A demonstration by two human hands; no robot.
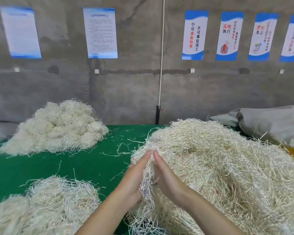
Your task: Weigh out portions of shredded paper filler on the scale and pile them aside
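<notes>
big loose heap (227, 167) of shredded paper fills the right of the green table (92, 167), stock to draw from, and the far-left pile (58, 129) looks like portions set aside. left hand (134, 180) and right hand (166, 177), fingers straight, press a tuft (147, 185) between their palms at the heap's edge, likely gathering a portion; no scale in sight

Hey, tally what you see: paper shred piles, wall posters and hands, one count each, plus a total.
Paper shred piles: 3
Wall posters: 6
Hands: 2
Total: 11
</notes>
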